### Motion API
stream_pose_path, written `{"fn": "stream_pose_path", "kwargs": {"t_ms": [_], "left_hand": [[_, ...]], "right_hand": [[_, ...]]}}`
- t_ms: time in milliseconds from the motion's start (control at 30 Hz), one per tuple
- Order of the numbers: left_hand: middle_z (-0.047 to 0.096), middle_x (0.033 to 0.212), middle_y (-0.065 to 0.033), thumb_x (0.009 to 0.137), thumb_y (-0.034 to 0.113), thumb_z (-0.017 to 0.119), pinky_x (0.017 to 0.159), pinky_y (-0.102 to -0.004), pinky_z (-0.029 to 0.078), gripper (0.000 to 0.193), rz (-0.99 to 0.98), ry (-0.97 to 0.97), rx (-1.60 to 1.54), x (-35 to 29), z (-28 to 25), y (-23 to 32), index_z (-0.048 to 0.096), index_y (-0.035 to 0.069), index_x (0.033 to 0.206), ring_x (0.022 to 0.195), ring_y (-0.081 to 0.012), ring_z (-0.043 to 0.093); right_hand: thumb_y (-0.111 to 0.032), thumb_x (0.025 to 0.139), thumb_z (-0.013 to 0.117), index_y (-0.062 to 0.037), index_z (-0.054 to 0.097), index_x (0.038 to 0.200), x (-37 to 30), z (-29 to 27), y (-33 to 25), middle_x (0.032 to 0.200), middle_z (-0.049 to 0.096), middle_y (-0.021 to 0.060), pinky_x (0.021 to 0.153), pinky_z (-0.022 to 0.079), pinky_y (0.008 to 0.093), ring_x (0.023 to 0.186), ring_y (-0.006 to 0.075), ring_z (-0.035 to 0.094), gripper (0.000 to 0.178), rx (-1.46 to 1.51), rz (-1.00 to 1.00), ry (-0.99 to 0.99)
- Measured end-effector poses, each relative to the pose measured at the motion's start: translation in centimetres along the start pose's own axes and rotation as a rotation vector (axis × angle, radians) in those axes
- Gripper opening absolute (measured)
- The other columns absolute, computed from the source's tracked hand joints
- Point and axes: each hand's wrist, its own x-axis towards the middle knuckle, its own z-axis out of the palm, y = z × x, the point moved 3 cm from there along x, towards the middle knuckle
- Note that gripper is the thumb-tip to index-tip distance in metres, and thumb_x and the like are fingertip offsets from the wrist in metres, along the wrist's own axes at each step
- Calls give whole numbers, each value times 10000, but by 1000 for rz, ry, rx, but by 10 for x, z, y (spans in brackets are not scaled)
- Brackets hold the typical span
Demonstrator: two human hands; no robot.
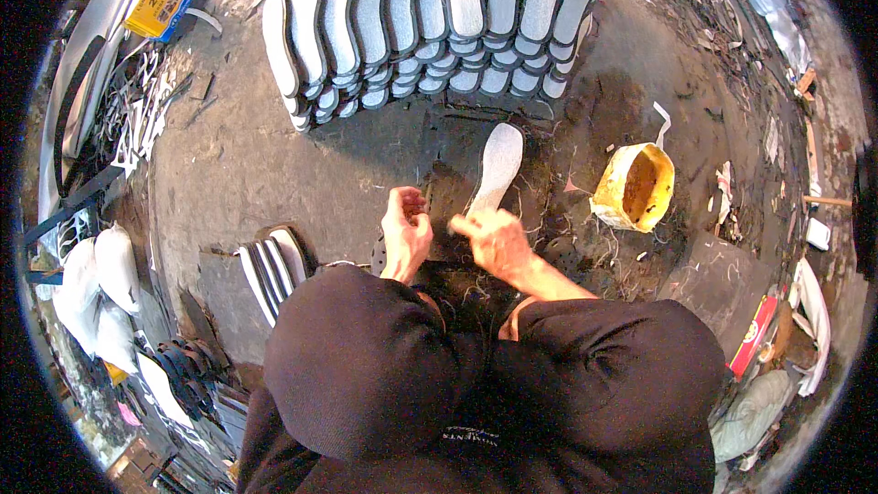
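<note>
A white shoe insole point(499, 163) lies lengthwise on a dark work surface point(274, 165) in front of me. My right hand point(492, 238) grips its near end, fingers closed around the heel part. My left hand point(407, 224) hovers just to the left, fingers curled and pinched together; whether it holds something small I cannot tell. Both forearms come up from my dark-clothed knees at the lower edge.
A big stack of grey-white insoles point(430, 18) stands at the back. A yellow pot point(636, 187) with brown glue sits to the right. Several striped soles point(273, 265) lean at the left. White sacks point(96, 284) and scraps lie at far left, a yellow box point(160, 2) at top left.
</note>
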Motion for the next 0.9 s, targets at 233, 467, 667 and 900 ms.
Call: {"fn": "stream_pose_path", "kwargs": {"t_ms": [233,467,667,900], "left_hand": [[650,1202,-182,838,110,845,1017,-460,529,777,225,-206,131,-6,25,17,485,42,1523,1116,-339,635],[541,1415,-265,770,189,931,1124,-541,494,1103,429,-349,303,-25,54,18,351,91,1703,1304,-476,540],[556,1447,-250,726,160,944,1117,-541,517,1027,662,84,245,36,7,57,442,21,1611,1292,-448,581],[540,1478,-255,811,183,944,1188,-503,462,1027,524,320,183,204,10,154,380,1,1650,1372,-428,551]], "right_hand": [[-163,1070,685,-45,762,1267,0,-119,38,1195,813,110,1035,555,382,1136,216,731,242,579,554,443],[-142,1050,658,-117,781,1358,-134,-193,117,1216,800,148,992,540,507,1063,372,708,333,-556,641,457],[-31,974,688,-45,751,1302,-155,-190,57,1150,742,202,971,536,510,1117,419,685,334,-218,772,266],[-61,983,703,-33,756,1275,-98,-200,34,1115,737,211,961,547,514,1080,441,695,298,-197,700,380]]}}
